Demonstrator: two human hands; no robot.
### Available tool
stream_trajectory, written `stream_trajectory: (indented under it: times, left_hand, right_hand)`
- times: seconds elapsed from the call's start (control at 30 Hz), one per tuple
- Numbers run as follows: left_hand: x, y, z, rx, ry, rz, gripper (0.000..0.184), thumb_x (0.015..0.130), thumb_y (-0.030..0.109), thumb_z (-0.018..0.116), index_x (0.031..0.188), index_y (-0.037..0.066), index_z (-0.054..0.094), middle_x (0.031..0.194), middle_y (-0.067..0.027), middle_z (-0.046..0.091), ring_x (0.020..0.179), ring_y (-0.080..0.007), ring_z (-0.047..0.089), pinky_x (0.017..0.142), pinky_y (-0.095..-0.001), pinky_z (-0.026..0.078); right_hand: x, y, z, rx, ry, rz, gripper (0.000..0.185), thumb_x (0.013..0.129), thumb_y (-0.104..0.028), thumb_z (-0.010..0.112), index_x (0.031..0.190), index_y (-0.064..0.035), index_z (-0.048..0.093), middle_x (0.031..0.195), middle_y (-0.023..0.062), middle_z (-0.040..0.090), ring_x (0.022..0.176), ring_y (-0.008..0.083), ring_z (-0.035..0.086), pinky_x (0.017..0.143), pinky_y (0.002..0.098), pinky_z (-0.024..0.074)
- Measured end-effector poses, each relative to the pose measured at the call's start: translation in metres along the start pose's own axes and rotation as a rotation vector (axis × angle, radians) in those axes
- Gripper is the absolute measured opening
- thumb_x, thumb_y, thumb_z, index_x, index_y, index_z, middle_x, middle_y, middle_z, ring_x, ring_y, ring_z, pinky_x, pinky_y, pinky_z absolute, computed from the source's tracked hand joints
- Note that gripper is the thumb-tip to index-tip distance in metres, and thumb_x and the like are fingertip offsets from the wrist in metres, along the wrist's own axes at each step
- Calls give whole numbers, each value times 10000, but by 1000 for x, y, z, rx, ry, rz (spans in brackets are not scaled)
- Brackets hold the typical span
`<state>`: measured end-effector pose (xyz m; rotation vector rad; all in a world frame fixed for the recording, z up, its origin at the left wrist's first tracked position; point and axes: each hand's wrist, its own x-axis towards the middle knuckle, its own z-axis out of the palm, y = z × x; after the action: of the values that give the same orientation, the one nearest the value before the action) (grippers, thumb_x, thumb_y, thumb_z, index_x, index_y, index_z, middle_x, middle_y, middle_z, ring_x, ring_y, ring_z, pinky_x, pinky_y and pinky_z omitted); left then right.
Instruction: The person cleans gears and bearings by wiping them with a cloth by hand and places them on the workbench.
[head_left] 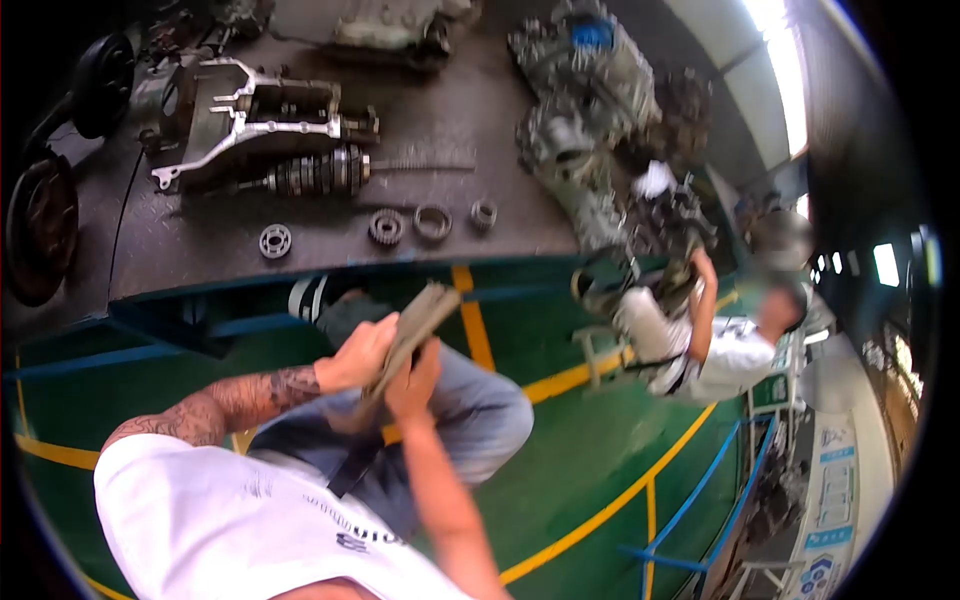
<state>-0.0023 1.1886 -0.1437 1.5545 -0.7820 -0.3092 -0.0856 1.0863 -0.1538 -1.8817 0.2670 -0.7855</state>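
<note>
Over my lap, both hands grip a folded grey-brown rag [424, 315]. My left hand [360, 352], at the end of the tattooed forearm, is closed on its left side. Closed against the right side is my right hand [413, 382]; some of its fingers are hidden. Whether anything is wrapped inside the rag I cannot tell. On the bench beyond lie a bearing [275, 241], a toothed gear [386, 228], a ring [433, 223] and a smaller ring [484, 215]. Behind them rests a shaft with gears [318, 174].
An open metal housing [262, 128] sits on the dark bench [520, 232]. A large gearbox casing [585, 95] stands farther right. Round dark drum-like parts [42, 228] are at the left. A co-worker in a white shirt [735, 358] sits at the right. Yellow lines mark the green floor [570, 470].
</note>
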Motion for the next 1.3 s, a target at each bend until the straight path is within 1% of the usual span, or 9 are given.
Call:
stream_trajectory:
  times: [0.03,0.23,0.33,0.47,0.63,0.93,1.07,1.13,1.3]
  left_hand:
    - [0,2,-2,120,17,100,388,1006,297,377,1107,-34,553,866,-324,572,823,-510,581,707,-505,469]
    - [6,17,-9,299,-150,327,467,933,377,493,1159,-31,516,1006,-240,573,913,-433,588,778,-443,487]
    - [-5,8,1,163,-178,252,497,933,385,510,1202,-33,488,1089,-233,557,952,-411,582,817,-435,486]
    - [-13,-1,22,99,-168,198,513,954,396,480,1235,-32,454,1104,-262,550,1005,-431,564,891,-448,459]
    - [-7,0,23,27,-227,163,491,979,368,404,1273,-24,412,1068,-293,580,983,-485,570,856,-491,466]
    - [4,-10,18,-64,-222,-60,478,1053,354,334,1275,-63,407,981,-303,600,925,-469,586,797,-452,462]
    - [0,12,17,-136,-198,-185,468,1045,353,339,1243,-56,451,1020,-303,619,950,-471,601,827,-455,477]
    - [-13,4,31,98,-6,20,455,1015,318,375,1262,-57,446,974,-308,611,921,-488,588,817,-479,476]
    - [-15,20,16,178,-45,249,518,932,380,489,1215,-53,480,940,-266,630,861,-453,602,739,-502,489]
  right_hand:
    - [-1,-10,7,48,90,115,444,948,-318,594,1249,2,535,1093,238,631,1029,397,618,883,457,474]
    - [-27,26,11,409,82,464,452,961,-274,596,1338,-40,513,1304,124,590,1207,265,560,1018,416,424]
    - [-36,30,-6,-127,-65,231,418,955,-292,591,1302,-63,552,1302,134,596,1197,293,570,992,427,436]
    - [-34,20,-14,-3,49,222,392,900,-301,635,1206,-56,612,1184,134,661,1104,326,626,948,437,465]
    - [-20,3,-22,-323,56,-60,363,940,-321,565,1141,-28,642,1117,185,672,1049,421,612,877,473,474]
    - [3,-15,-25,-317,19,-147,490,974,-409,520,1197,22,589,1167,261,606,1060,485,544,906,519,417]
    - [5,-28,-26,-222,-48,72,538,987,-374,568,1285,63,468,1266,240,554,1134,384,570,977,452,427]
    - [-7,-11,-19,-139,40,7,507,960,-416,580,1187,37,578,1163,243,606,1063,415,593,919,471,451]
    - [-21,-11,-27,-34,-137,105,522,998,-391,540,1270,47,455,1188,221,613,1044,371,630,892,441,485]
